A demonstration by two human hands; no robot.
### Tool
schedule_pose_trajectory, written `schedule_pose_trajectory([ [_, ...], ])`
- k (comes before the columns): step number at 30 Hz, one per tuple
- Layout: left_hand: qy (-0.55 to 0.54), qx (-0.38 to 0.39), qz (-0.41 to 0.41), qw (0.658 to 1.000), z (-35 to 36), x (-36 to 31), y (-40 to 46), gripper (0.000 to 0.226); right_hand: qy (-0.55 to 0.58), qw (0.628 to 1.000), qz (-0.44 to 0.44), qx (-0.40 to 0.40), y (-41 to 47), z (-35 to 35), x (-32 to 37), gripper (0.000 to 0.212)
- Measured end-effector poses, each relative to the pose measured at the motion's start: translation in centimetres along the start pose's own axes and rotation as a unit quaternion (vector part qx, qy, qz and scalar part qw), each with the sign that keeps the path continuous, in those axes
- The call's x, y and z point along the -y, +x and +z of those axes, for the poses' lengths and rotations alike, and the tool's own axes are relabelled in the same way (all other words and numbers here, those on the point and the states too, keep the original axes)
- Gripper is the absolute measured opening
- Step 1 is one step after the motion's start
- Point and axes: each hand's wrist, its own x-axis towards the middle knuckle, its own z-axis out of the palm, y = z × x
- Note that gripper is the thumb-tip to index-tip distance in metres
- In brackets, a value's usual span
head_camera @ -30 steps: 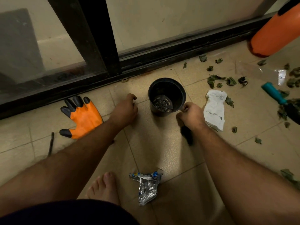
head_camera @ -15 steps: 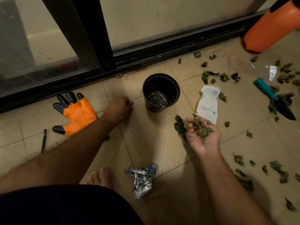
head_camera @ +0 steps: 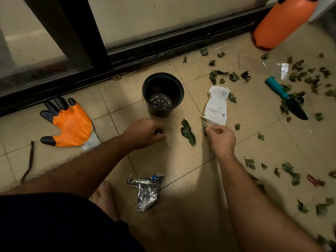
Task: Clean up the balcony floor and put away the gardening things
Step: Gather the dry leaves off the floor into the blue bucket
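Right now, hands first, then the floor around them.

Right hand: curled low over the tiles, fingertips pinching a dark wilted leaf just below the white paper packet.

Left hand: knuckles up, fingers folded under; something small and dark shows at the fingertips, but whether it is gripped I cannot tell.

Between the hands: one large dried leaf lies flat on the floor, touched by neither hand.

Black plastic pot: upright just beyond both hands, only its slotted base and a speck of debris visible inside. I judge it the likely place for the leaves.

Gardening things: orange-and-black glove palm-down to the left; teal-handled trowel well to the right among scattered leaves; orange sprayer bottle by the door track.

Litter: crumpled foil wrapper near a bare foot; a dark stick far left.

Progress: early, I judge; most leaves are still down.

Risks: brittle leaves may crumble in a tight pinch and scatter finer bits; a reaching forearm could tip the light pot; the floor looks wet and glossy near the trowel, so a bare foot might slip there.
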Motion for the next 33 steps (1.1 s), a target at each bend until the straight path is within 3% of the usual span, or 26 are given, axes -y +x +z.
schedule_pose_trajectory([
  [4,-0.020,-0.002,0.013,1.000,0.4,-1.1,0.7,0.026,-0.109,0.993,-0.050,0.010,0.3,1.2,0.2,0.046],
  [9,-0.063,-0.003,0.005,0.998,0.6,-2.1,1.2,0.026,-0.136,0.989,-0.053,0.021,1.3,1.3,0.1,0.015],
  [13,-0.077,0.023,-0.005,0.997,1.0,-3.2,2.4,0.058,0.051,0.995,0.021,0.078,-0.1,0.3,-0.9,0.013],
  [16,-0.067,0.053,0.011,0.996,2.2,-4.2,4.0,0.082,0.293,0.938,0.138,0.125,-1.9,-0.5,-1.8,0.016],
  [18,-0.040,0.070,0.019,0.997,3.1,-4.9,5.2,0.091,0.377,0.900,0.171,0.136,-2.7,-0.8,-2.5,0.017],
  [22,0.072,0.098,0.048,0.991,4.7,-6.1,7.2,0.082,0.449,0.855,0.214,0.147,-3.1,-0.6,-3.5,0.033],
  [24,0.101,0.112,0.049,0.987,4.9,-6.1,7.7,0.062,0.470,0.840,0.213,0.167,-3.1,-0.6,-2.6,0.024],
  [27,0.108,0.104,0.043,0.988,5.1,-5.7,7.9,0.036,0.425,0.870,0.183,0.169,-2.7,-0.6,-0.5,0.018],
  [33,0.033,0.069,0.005,0.997,4.5,-4.6,5.7,0.022,0.251,0.958,0.047,0.131,-0.6,1.0,3.7,0.026],
])
